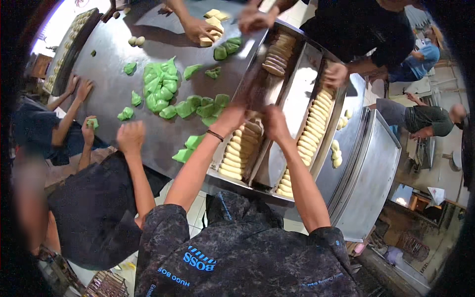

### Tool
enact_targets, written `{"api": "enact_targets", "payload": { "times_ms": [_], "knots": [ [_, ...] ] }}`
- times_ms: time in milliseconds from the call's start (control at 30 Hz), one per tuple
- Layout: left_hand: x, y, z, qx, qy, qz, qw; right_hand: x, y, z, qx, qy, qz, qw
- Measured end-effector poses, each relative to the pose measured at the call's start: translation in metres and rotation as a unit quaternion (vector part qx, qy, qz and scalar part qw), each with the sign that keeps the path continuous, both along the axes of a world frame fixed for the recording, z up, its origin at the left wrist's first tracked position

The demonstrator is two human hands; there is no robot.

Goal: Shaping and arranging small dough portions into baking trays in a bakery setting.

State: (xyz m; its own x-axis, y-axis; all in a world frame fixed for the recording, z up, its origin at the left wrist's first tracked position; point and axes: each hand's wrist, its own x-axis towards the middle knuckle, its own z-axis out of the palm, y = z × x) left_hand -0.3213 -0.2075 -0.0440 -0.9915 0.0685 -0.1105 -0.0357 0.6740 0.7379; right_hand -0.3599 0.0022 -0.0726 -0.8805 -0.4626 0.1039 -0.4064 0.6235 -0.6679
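Observation:
Both my hands are over a metal tray [303, 74] lined with rows of small pale dough pieces. My left hand [235, 117], with a dark band at its wrist, is at the far end of the near-left row of dough pieces [236, 157]. Close beside it, my right hand [274, 122] hangs over the strip between the rows. Motion and shadow smear the fingers of both hands, so any dough in them is hidden. A longer row of dough pieces [312, 129] runs along the tray's right side.
Green dough lumps [160, 85] and yellow dough pieces [212, 25] lie on the metal table [114, 59]. Across from me, a co-worker's hand [335, 75] touches the right row. Another co-worker's fist [131, 138] is at my left. Stacked trays [371, 173] stand at the right.

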Motion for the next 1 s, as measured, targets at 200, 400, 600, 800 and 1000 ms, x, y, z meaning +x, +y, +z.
{"api": "enact_targets", "payload": {
  "times_ms": [200,400,600,800,1000],
  "knots": [
    [0.002,0.003,-0.07,0.129,0.091,-0.02,0.987,0.008,-0.003,-0.078,-0.163,-0.055,0.007,0.985],
    [0.0,0.006,-0.097,0.141,0.149,-0.02,0.979,-0.001,0.024,-0.02,-0.061,-0.182,0.09,0.977],
    [0.018,0.029,-0.08,-0.011,0.206,-0.111,0.972,-0.001,0.175,0.03,-0.115,-0.066,-0.247,0.96],
    [0.006,0.052,-0.08,-0.052,0.106,-0.119,0.986,0.067,0.305,-0.056,0.076,0.038,-0.422,0.902],
    [-0.013,0.061,-0.062,-0.148,0.078,-0.175,0.97,0.119,0.33,-0.072,0.019,0.027,-0.438,0.899]
  ]
}}
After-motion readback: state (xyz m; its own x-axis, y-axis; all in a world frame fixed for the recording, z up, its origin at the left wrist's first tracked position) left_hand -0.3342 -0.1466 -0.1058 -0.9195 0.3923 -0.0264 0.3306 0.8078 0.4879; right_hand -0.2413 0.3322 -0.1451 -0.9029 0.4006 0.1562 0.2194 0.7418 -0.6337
